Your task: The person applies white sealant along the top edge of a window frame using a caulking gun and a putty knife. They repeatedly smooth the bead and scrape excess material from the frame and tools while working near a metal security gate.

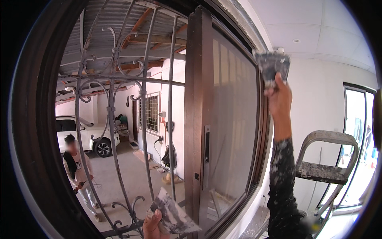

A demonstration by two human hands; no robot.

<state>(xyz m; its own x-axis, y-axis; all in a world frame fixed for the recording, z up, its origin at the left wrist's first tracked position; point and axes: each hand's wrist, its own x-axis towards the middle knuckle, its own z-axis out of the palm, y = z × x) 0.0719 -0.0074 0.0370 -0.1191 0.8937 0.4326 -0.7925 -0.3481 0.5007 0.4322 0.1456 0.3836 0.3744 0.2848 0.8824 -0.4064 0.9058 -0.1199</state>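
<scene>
The left hand (152, 226), cut off by the view's lower edge, grips a smeared wide scraper (175, 217), its handle hidden. The right hand (281, 104) clasps a putty knife (273, 65) raised beside the window frame (263, 131); whether they touch is unclear.

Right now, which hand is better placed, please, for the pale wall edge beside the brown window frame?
Probably the right hand: its smeared grey scraper is near that edge; the left hand holds another scraper, lower, by the grey metal grille.

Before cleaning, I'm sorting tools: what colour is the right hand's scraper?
The scraper is dark grey with whitish smears, clearest in the head view.
</scene>
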